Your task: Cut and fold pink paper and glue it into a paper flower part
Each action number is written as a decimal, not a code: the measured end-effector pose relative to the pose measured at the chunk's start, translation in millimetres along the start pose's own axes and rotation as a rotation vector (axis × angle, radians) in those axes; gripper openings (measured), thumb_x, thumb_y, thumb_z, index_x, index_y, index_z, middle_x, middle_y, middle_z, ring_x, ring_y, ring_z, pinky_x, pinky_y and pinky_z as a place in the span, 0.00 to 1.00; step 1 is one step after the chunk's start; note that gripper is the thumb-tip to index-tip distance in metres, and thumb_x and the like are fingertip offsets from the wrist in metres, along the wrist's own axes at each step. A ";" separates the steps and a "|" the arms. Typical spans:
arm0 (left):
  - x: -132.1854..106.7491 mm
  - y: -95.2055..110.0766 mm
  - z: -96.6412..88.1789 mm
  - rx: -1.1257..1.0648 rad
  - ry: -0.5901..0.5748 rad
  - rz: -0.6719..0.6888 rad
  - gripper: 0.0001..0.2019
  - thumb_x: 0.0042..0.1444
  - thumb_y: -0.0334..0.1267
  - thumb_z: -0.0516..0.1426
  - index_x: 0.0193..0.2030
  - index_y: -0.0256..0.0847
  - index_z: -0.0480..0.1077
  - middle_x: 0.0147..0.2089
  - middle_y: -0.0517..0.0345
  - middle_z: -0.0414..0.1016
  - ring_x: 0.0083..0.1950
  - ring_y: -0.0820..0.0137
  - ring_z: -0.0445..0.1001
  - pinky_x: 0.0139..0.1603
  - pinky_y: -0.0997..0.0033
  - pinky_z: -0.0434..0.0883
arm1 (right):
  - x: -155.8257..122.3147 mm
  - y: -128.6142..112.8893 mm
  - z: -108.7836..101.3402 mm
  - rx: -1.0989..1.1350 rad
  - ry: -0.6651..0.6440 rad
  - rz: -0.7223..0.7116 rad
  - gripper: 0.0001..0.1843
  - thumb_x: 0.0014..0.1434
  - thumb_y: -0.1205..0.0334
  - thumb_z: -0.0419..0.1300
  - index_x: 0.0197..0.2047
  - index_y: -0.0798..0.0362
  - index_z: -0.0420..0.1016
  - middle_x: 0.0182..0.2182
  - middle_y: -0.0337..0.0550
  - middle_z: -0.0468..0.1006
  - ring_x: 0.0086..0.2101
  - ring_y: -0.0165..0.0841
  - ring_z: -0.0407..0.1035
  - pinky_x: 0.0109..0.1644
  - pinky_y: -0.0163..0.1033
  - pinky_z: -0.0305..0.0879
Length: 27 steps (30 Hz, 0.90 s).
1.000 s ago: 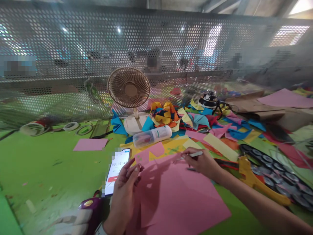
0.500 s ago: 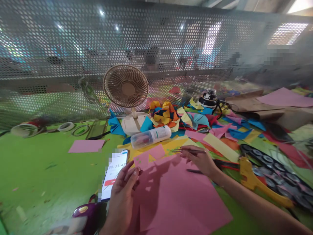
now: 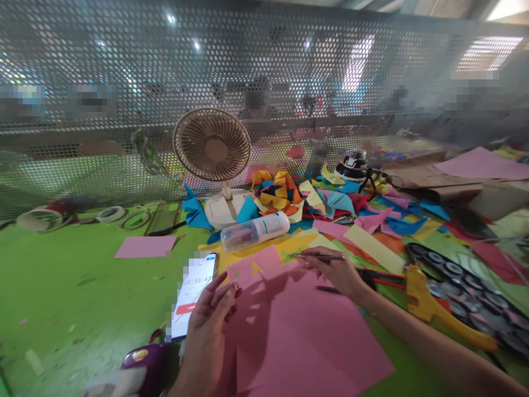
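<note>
My right hand (image 3: 328, 264) grips slim metal tweezers (image 3: 326, 257), tips pointing left over small green bits (image 3: 288, 255) on yellow paper (image 3: 248, 253). A dark pointed tool tip (image 3: 325, 289) shows beneath that hand. My left hand (image 3: 212, 314) is curled with thumb and forefinger close together; anything pinched there is too small to name. Large pink paper sheets (image 3: 306, 331) lie below both hands, shaded in part. A small pink piece (image 3: 266, 256) sits near their top edge. Just left of my left hand lies a phone (image 3: 194, 295) with a running timer.
A clear bottle (image 3: 254, 230) lies before a small fan (image 3: 212, 146). Coloured paper scraps (image 3: 276, 190) are heaped behind. On the right are a yellow glue gun (image 3: 438, 314) and a black tray (image 3: 450, 270) of round pieces. Tape rolls (image 3: 111, 214) and a purple object (image 3: 142, 364) are leftward.
The tweezers' tips and my right hand have shifted very slightly left. My left hand stays almost where it was.
</note>
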State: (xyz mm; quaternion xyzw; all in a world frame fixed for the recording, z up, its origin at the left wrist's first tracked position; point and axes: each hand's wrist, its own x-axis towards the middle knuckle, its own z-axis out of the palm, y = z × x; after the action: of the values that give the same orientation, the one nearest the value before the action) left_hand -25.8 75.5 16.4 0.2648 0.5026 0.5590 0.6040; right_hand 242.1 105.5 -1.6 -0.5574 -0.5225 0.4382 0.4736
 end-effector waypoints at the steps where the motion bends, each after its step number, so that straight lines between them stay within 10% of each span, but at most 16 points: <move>1: 0.0 -0.2 -0.3 0.000 0.002 0.001 0.26 0.43 0.39 0.68 0.51 0.47 0.69 0.38 0.61 0.77 0.41 0.73 0.74 0.37 0.80 0.68 | 0.2 0.5 -0.2 -0.001 -0.001 -0.001 0.20 0.52 0.47 0.61 0.40 0.55 0.76 0.32 0.47 0.80 0.33 0.39 0.76 0.23 0.33 0.68; 27: 0.5 -1.6 -2.1 0.031 -0.024 -0.002 0.27 0.44 0.40 0.67 0.53 0.46 0.67 0.38 0.60 0.78 0.41 0.74 0.73 0.37 0.80 0.67 | 5.0 5.6 -6.2 -0.011 0.038 -0.043 0.17 0.52 0.48 0.62 0.35 0.55 0.73 0.26 0.45 0.79 0.27 0.36 0.75 0.19 0.31 0.64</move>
State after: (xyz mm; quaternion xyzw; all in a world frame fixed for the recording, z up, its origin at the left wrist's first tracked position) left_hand -27.0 75.2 14.1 0.2803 0.5041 0.5475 0.6063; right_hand 249.4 110.0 -6.0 -0.5570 -0.5278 0.4143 0.4895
